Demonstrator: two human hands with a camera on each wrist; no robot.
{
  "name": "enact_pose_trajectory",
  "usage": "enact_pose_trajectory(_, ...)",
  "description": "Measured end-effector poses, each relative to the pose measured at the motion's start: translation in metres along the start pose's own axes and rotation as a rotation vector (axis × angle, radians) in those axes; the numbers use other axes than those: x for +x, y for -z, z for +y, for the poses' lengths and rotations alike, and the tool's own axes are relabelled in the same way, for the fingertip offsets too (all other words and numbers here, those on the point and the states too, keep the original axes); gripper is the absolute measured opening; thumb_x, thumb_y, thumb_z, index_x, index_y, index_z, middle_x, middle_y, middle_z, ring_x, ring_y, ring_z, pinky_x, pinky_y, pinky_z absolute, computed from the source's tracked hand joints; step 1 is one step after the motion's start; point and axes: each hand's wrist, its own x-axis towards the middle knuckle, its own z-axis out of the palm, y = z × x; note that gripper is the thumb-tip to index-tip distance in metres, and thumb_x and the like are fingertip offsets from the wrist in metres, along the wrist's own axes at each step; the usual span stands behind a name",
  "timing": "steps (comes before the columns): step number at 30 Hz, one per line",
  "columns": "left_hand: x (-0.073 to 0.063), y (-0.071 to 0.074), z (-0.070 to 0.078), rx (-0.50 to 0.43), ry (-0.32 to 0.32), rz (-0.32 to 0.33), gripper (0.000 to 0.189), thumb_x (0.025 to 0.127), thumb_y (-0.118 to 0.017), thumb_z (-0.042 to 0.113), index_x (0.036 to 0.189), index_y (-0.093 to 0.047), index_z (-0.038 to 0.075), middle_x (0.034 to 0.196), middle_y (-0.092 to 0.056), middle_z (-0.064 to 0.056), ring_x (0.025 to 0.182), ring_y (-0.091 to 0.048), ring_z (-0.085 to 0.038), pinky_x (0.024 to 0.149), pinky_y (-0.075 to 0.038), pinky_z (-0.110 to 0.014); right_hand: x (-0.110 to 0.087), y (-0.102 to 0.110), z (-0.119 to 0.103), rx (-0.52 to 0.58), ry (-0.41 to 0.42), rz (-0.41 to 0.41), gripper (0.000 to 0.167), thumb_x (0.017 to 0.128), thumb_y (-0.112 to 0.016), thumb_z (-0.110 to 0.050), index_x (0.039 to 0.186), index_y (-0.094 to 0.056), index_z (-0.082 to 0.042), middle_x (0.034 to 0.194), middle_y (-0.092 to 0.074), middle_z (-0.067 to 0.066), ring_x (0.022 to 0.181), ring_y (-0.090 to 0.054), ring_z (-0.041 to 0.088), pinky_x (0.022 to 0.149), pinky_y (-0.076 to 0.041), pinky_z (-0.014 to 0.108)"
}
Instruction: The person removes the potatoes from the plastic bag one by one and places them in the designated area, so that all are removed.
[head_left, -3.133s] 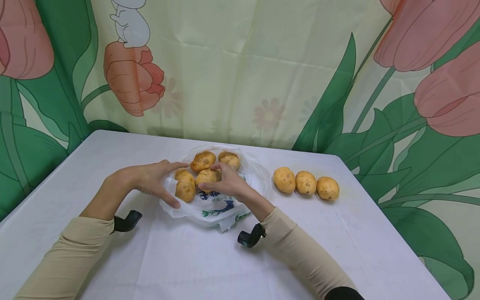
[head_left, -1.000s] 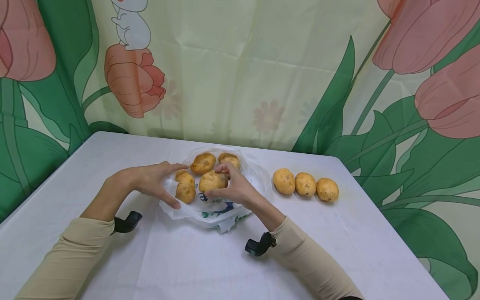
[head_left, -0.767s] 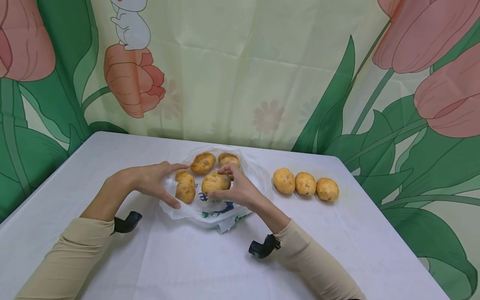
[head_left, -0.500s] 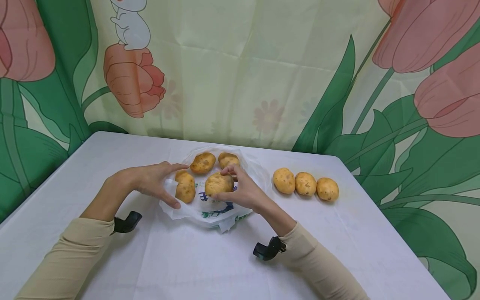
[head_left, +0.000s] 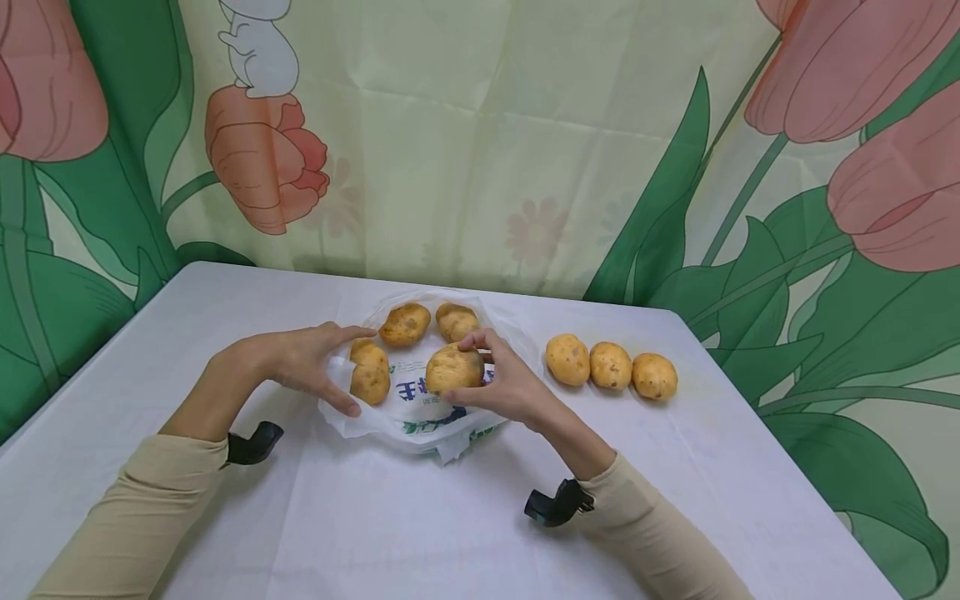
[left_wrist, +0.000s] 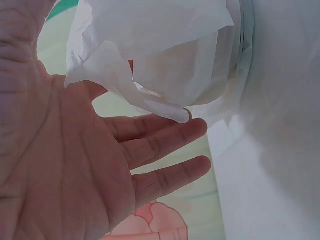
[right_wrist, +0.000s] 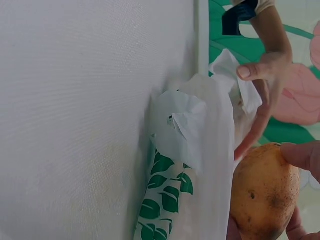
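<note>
The potato shifts right, pinched by my right hand; my left hand, straight-fingered, likely props the bag open.

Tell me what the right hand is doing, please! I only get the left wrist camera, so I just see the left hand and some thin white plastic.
Observer: The right hand is holding a rounded, yellow-brown potato.
Operator: Yum! Are any sitting outside that thin white plastic bag?
Observer: Yes, three plump tan potatoes sit in a row to the right of it.
Operator: Does the bag have pictures on it? My bit looks plain.
Observer: It does: the right wrist camera shows flat green printed leaves on its side.
</note>
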Motion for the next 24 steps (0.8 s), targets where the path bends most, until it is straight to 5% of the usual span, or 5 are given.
enact_pose_trajectory(24, 0.000, -0.001, -0.001, 0.016, -0.030, 0.015, 0.117, 0.071, -0.087, 0.062, 0.161, -0.027, 0.017, 0.150, -0.039, -0.027, 0.139, -0.038, -0.047, 0.109, -0.034, -0.070, -0.025, 0.030, 0.017, 0.058, 0.036, 0.010, 0.061, 0.082, -0.087, -0.012, 0.128, -0.046, -0.009, 0.145, -0.051, 0.008, 0.140, -0.042, 0.035, 0.102, -0.051, 0.045)
